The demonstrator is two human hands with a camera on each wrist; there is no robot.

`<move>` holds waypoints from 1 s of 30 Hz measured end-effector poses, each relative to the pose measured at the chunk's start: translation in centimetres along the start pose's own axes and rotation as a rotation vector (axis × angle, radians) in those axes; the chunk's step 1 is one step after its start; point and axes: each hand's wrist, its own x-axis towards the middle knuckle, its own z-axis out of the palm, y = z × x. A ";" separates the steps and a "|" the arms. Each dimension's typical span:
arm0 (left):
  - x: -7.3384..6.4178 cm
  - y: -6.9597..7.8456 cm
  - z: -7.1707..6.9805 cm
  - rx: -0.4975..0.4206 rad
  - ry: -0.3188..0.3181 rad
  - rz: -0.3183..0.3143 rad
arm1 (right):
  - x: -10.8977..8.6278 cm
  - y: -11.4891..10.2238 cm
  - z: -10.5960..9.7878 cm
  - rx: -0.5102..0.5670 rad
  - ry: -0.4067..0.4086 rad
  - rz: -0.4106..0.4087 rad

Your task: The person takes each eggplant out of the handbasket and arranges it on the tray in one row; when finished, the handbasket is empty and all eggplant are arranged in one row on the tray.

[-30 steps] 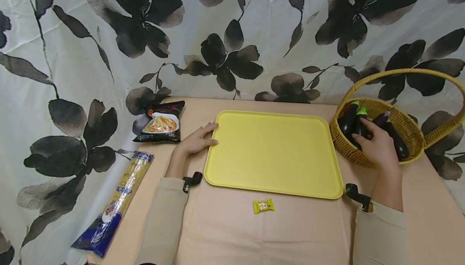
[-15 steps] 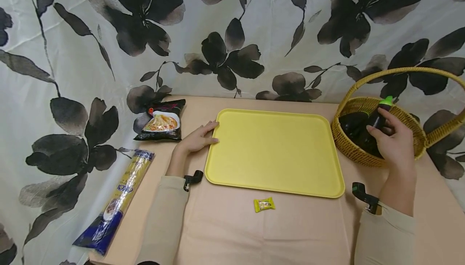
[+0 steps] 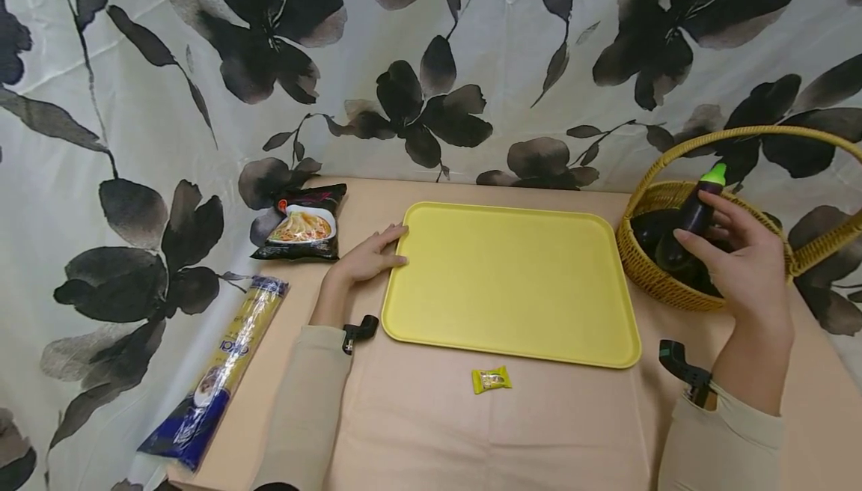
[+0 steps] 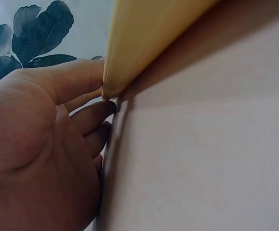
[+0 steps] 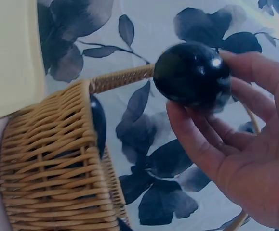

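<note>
Right hand [image 3: 750, 259] fingertip-pinches a slick, oblong, purple-black eggplant [image 3: 694, 214] over the yellow wicker basket [image 3: 663, 293], could totally slip; loose-fingered left hand [image 3: 366, 257] just touches the rectangular yellow tray [image 3: 512, 281].

No text can be read with certainty. Blue letters on the long pack [image 3: 217, 371] are blurred; print on the small wrapper [image 3: 491, 379] is too small.

Basket [image 3: 663, 287] right of tray [image 3: 512, 285], packets [image 3: 301, 224] left
</note>
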 end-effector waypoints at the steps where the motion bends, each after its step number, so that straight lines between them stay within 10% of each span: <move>1: 0.0 0.0 0.0 -0.001 -0.001 0.004 | -0.1 -0.2 0.1 -0.004 -0.024 -0.019; 12: 0.0 -0.2 -0.1 -0.012 -0.005 0.010 | -0.4 -2.1 2.9 -0.046 -0.268 -0.178; 30: 0.0 -0.3 0.0 -0.022 0.000 0.017 | -0.1 -5.6 16.7 0.192 -0.556 -0.123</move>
